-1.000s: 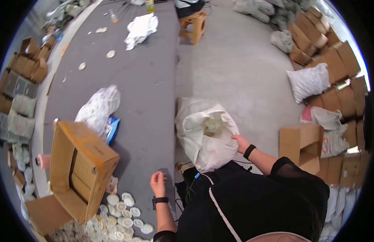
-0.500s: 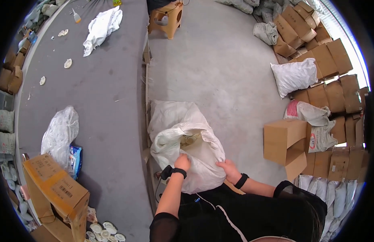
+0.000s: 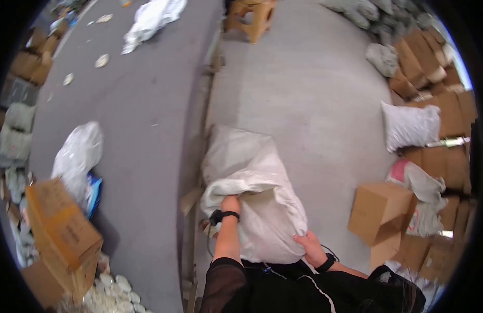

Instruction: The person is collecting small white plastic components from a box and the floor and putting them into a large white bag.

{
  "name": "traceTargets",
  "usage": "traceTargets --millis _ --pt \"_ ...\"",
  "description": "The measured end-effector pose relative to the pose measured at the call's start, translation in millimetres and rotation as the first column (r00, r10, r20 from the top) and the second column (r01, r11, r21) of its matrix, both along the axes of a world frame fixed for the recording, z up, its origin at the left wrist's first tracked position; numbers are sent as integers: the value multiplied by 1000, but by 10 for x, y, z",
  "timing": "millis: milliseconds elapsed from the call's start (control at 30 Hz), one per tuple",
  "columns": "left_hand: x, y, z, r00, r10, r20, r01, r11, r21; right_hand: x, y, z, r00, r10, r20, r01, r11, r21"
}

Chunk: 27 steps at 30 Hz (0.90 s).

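A large white woven sack (image 3: 267, 229) stands in front of me beside the grey table, its mouth folded open and slack toward me. My left hand (image 3: 231, 204) is at the left part of the mouth, and its fingers disappear under the fold of the rim. On the sack's right side my right hand (image 3: 310, 248) pinches the rim cloth between thumb and fingers. Both wrists carry black bands. What lies inside the sack is out of sight.
The grey table (image 3: 147, 172) runs along my left, with a brown carton (image 3: 66, 221), a clear plastic bag (image 3: 80, 151), a white cloth (image 3: 150, 23) and pale round pieces (image 3: 113, 292). An open carton (image 3: 379, 211) and a white sack (image 3: 411, 125) are right. A stool (image 3: 251, 21) stands ahead.
My left hand has gone farther into the sack's mouth, and the far rim has folded down over the opening. My right hand still holds the rim. The whole view has shifted and turned slightly.
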<state>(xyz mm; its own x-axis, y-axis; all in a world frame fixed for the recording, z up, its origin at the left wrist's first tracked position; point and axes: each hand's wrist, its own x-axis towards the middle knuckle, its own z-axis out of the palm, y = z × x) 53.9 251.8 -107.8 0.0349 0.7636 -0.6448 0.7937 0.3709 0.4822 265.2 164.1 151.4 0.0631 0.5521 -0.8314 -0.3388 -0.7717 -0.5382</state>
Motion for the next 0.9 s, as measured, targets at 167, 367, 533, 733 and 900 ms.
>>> traceTargets --millis 167,367,533,733,900 --pt "-113 -472 780 963 196 184 -253 891 377 129 4 -57 993 79 -82 -75 996 55" --pt "-1046 -1246 2289 825 468 317 -551 543 633 89 42 -217 968 141 -209 -123 988 96" --pt "-2371 -2163 2593 394 871 293 -830 201 520 64 35 -411 945 137 -296 -122 990 67" --pt "-3541 -3040 2819 404 915 -15 -651 299 698 -145 -52 -579 936 40 -350 -35 999 22" --pt "-4723 -3671 2700 183 898 -401 -448 439 779 -414 -248 -607 951 -15 -309 22 1000 19"
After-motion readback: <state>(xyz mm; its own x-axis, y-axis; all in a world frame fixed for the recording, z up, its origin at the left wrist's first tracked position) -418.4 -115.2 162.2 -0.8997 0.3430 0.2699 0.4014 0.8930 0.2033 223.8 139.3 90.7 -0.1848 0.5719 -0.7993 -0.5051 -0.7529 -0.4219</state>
